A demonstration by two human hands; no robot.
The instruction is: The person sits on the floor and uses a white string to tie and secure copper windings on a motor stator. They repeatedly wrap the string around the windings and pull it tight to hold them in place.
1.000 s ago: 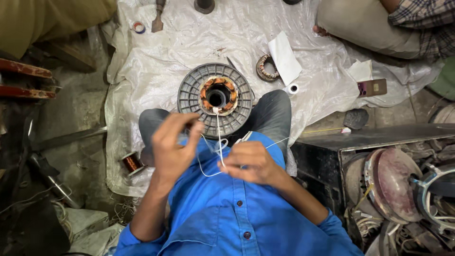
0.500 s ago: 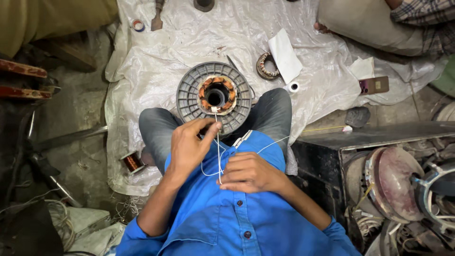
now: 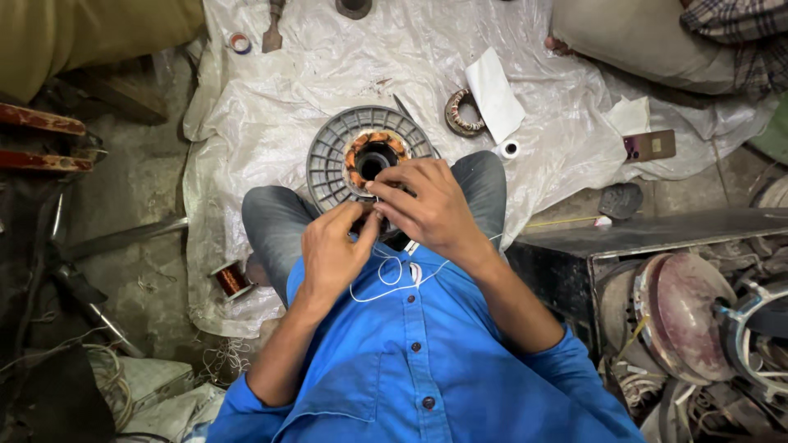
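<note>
While a grey motor housing with copper stator windings sits between the seated person's knees, seen from the head camera, both hands meet at its six o'clock edge. Right hand pinches white thread at the windings; left hand grips it narrowly. Lacing looks partway done, with loose thread looping below.

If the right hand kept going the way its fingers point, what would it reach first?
Probably the copper windings around the grey stator bore; the right hand points up-left at them, though depth is unclear.
</note>
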